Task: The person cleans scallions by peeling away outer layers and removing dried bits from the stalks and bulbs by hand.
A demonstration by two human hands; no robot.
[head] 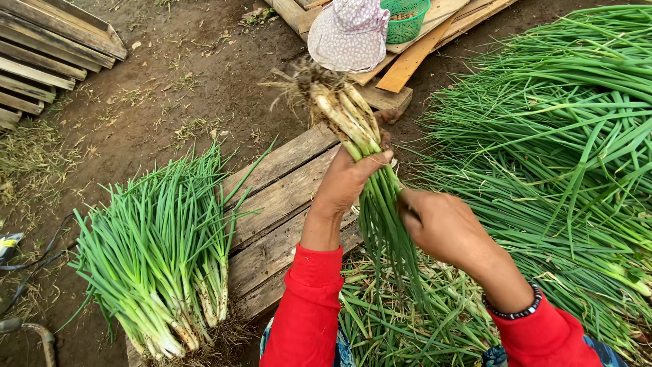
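Head view. The left hand (348, 178) is wrapped around a bunch of green onions (363, 153), fingers closed on the stalks just below the white bulbs; the muddy roots point away from the person, the green leaves hang down toward the lap. The right hand (441, 228) sits just beside the leaves lower on the same bunch, fingers curled against them; whether they fully clasp the leaves cannot be told. A beaded bracelet (516, 311) circles the right wrist, and both sleeves are red.

A sorted pile of green onions (159, 258) lies on the wooden pallet (282, 197) to the left. A large loose heap of green onions (557, 149) lies to the right. Ahead, a patterned hat (350, 34) and a green basket (407, 20) are visible.
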